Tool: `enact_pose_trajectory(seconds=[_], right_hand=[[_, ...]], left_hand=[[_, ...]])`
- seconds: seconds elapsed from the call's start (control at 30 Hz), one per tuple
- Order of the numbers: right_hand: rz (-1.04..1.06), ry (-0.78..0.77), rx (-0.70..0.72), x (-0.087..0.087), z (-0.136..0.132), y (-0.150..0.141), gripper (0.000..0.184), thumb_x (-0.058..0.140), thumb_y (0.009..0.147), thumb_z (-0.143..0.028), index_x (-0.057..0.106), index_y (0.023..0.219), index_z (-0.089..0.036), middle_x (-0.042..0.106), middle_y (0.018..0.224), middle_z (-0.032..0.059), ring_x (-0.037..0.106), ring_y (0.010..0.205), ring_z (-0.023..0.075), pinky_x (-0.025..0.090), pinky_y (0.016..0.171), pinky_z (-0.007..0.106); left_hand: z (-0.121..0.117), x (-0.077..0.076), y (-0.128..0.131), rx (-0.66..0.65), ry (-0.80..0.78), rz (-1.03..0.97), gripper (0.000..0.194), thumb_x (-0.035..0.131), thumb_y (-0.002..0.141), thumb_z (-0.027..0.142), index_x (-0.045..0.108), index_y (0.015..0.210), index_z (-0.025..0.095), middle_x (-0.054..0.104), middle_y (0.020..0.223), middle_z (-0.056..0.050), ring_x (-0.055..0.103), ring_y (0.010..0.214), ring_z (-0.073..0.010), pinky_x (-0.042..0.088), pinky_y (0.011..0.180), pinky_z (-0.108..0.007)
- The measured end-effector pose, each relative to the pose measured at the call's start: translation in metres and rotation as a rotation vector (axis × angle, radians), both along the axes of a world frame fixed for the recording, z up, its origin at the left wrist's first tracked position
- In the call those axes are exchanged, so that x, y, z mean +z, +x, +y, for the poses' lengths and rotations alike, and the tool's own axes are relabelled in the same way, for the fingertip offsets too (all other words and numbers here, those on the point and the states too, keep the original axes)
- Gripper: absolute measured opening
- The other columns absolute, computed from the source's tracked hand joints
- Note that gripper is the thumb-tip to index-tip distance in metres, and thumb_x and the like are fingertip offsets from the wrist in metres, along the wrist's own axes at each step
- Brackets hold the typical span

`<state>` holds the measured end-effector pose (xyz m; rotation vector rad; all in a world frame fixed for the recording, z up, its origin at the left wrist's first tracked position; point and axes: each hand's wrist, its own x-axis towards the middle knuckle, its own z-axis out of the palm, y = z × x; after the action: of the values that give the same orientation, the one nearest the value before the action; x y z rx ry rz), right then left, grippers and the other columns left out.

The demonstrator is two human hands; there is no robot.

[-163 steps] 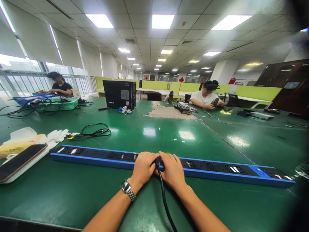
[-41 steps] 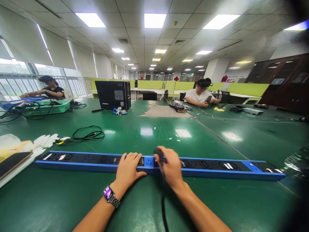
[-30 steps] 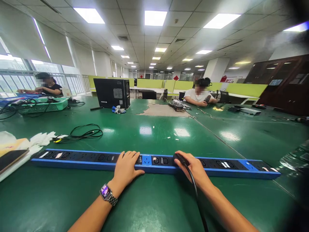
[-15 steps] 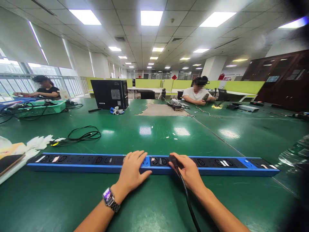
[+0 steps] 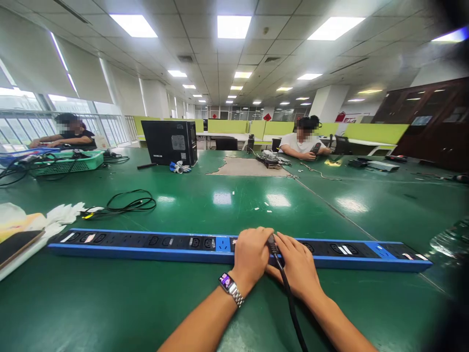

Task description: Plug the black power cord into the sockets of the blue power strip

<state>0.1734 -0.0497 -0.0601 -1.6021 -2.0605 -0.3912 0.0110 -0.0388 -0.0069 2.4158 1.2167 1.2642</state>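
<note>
A long blue-and-black power strip lies across the table in front of me, its sockets facing up. The black plug of a power cord stands at the strip right of its middle; its tip is hidden, so how deep it sits I cannot tell. My left hand, wearing a metal-banded watch, closes on the plug from the left, thumb hidden. Against the plug's other side, my right hand grips the strip, fingers over its top and thumb at the front side.
Behind the strip at left lies a coiled black cable, near white gloves. Farther back stand a black computer case and a green basket of cables. A plastic bottle is at right. Two people sit across the table.
My left hand has moved right along the strip to the plug. My right hand has shifted from holding the plug to lying over the strip beside it.
</note>
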Motion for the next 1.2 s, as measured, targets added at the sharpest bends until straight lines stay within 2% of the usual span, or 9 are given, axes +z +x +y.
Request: enact_pose_trajectory(seconds=[0.17, 0.3, 0.4, 0.63, 0.73, 0.83, 1.03, 1.1, 1.2], right_hand=[[0.005, -0.047, -0.063, 0.0, 0.0, -0.004, 0.076, 0.062, 0.073, -0.063, 0.053, 0.131, -0.016, 0.055, 0.137, 0.014, 0.047, 0.125, 0.0332, 0.036, 0.102, 0.051], [0.019, -0.063, -0.091, 0.0, 0.001, -0.007, 0.074, 0.06, 0.073, -0.064, 0.054, 0.13, -0.016, 0.056, 0.135, 0.0136, 0.047, 0.125, 0.0327, 0.034, 0.103, 0.051], [0.02, -0.069, -0.102, 0.0, 0.002, -0.009, 0.074, 0.06, 0.073, -0.064, 0.054, 0.13, -0.016, 0.056, 0.136, 0.0136, 0.046, 0.125, 0.0325, 0.033, 0.103, 0.051], [0.021, -0.122, -0.117, 0.001, 0.001, -0.008, 0.078, 0.064, 0.071, -0.061, 0.053, 0.131, -0.012, 0.054, 0.138, 0.015, 0.044, 0.128, 0.0341, 0.031, 0.106, 0.053], [0.073, -0.117, -0.059, 0.011, -0.004, -0.024, 0.075, 0.066, 0.071, -0.058, 0.054, 0.13, -0.014, 0.055, 0.137, 0.0148, 0.045, 0.127, 0.0357, 0.03, 0.106, 0.057], [0.168, -0.106, 0.146, 0.028, -0.009, -0.073, 0.061, 0.063, 0.079, -0.052, 0.055, 0.129, -0.019, 0.059, 0.132, 0.0117, 0.049, 0.123, 0.0311, 0.034, 0.105, 0.052], [0.266, -0.137, 0.442, 0.055, 0.003, -0.219, 0.045, 0.066, 0.079, -0.032, 0.06, 0.122, -0.019, 0.069, 0.113, 0.007, 0.058, 0.103, 0.0255, 0.042, 0.091, 0.041], [0.258, -0.118, 0.484, 0.06, 0.01, -0.241, 0.029, 0.061, 0.082, -0.022, 0.065, 0.11, -0.021, 0.073, 0.1, 0.0039, 0.06, 0.093, 0.0225, 0.043, 0.085, 0.037], [0.343, -0.041, 0.423, 0.067, 0.016, -0.228, 0.024, 0.054, 0.088, -0.024, 0.065, 0.11, -0.02, 0.072, 0.099, 0.0058, 0.059, 0.092, 0.0208, 0.042, 0.085, 0.035]], left_hand=[[0.0, 0.012, -0.098, 0.212, 0.09, -0.179, 0.031, 0.05, 0.093, 0.028, 0.06, 0.121, 0.019, 0.071, 0.112, -0.009, 0.065, 0.102, -0.0218, 0.05, 0.092, -0.036], [-0.011, -0.002, -0.203, 0.374, -0.05, -0.09, 0.043, 0.051, 0.09, 0.046, 0.062, 0.12, 0.017, 0.073, 0.108, -0.01, 0.068, 0.095, -0.0244, 0.053, 0.086, -0.037], [-0.018, -0.012, -0.238, 0.356, -0.152, -0.039, 0.049, 0.049, 0.089, 0.052, 0.062, 0.121, 0.018, 0.075, 0.103, -0.009, 0.07, 0.087, -0.0231, 0.056, 0.078, -0.034], [-0.009, -0.01, -0.232, 0.169, -0.165, 0.223, 0.037, 0.048, 0.092, 0.039, 0.061, 0.122, 0.022, 0.069, 0.121, -0.008, 0.062, 0.113, -0.0245, 0.046, 0.1, -0.043], [-0.013, -0.014, -0.237, 0.269, -0.136, 0.334, 0.063, 0.058, 0.086, 0.043, 0.039, 0.143, 0.025, 0.06, 0.134, -0.01, 0.051, 0.128, -0.0287, 0.033, 0.11, -0.053], [-0.018, -0.02, -0.241, 0.409, -0.101, 0.386, 0.096, 0.071, 0.075, 0.048, 0.018, 0.15, 0.021, 0.055, 0.139, -0.015, 0.047, 0.131, -0.0323, 0.031, 0.109, -0.055], [-0.017, -0.028, -0.241, 0.451, -0.041, 0.428, 0.076, 0.064, 0.08, 0.036, 0.029, 0.145, 0.018, 0.059, 0.133, -0.016, 0.055, 0.122, -0.0281, 0.037, 0.104, -0.046], [-0.015, -0.029, -0.242, 0.458, -0.056, 0.438, 0.073, 0.064, 0.079, 0.032, 0.031, 0.143, 0.016, 0.058, 0.133, -0.016, 0.054, 0.123, -0.0277, 0.037, 0.105, -0.045], [-0.014, -0.032, -0.244, 0.46, -0.059, 0.437, 0.077, 0.068, 0.077, 0.04, 0.033, 0.142, 0.016, 0.056, 0.136, -0.016, 0.053, 0.125, -0.0287, 0.035, 0.106, -0.047]])
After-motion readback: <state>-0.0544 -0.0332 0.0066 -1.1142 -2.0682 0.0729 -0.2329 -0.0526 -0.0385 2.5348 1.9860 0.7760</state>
